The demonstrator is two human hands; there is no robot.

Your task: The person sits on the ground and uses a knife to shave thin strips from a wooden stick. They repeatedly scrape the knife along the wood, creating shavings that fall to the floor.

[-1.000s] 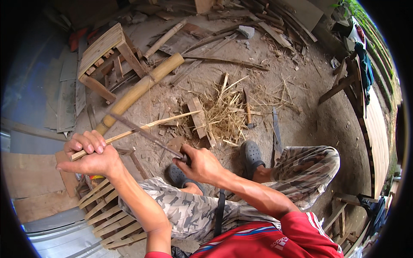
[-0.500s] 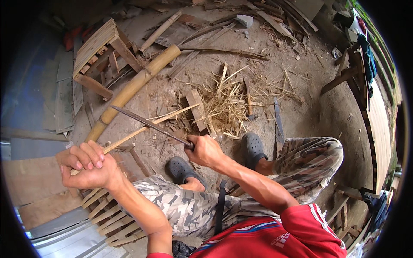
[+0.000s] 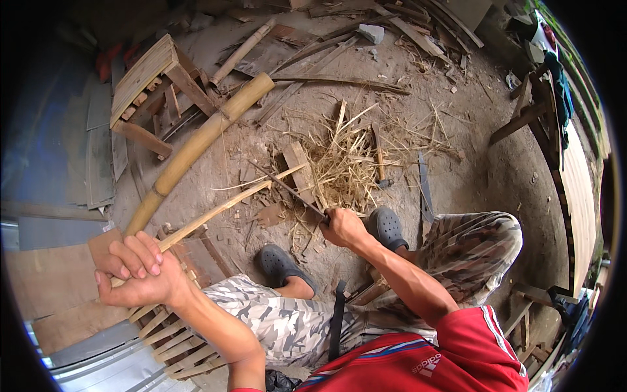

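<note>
My left hand (image 3: 140,268) is closed around the near end of a long, pale bamboo strip (image 3: 212,214), which slants up and away to the right. In my right hand (image 3: 345,228) is the handle of a long, dark knife (image 3: 290,192). Its thin blade points up and left and crosses the strip near the far end. A curled sliver (image 3: 235,187) stands out from the strip beside the blade. Just beyond the strip's tip, a wooden block (image 3: 299,171) rests by a heap of bamboo shavings (image 3: 346,163).
A thick bamboo pole (image 3: 196,147) leans against a small slatted wooden stool (image 3: 144,85) on the left. By the shavings lie a hammer (image 3: 379,153) and a saw-like flat blade (image 3: 424,186). A wooden bench (image 3: 578,202) stands at right. Scrap boards (image 3: 418,36) lie at the back.
My right hand has moved right and slightly nearer, drawing the knife along the strip toward its far end. A sliver has curled off. My left hand has barely moved, still holding the strip.
</note>
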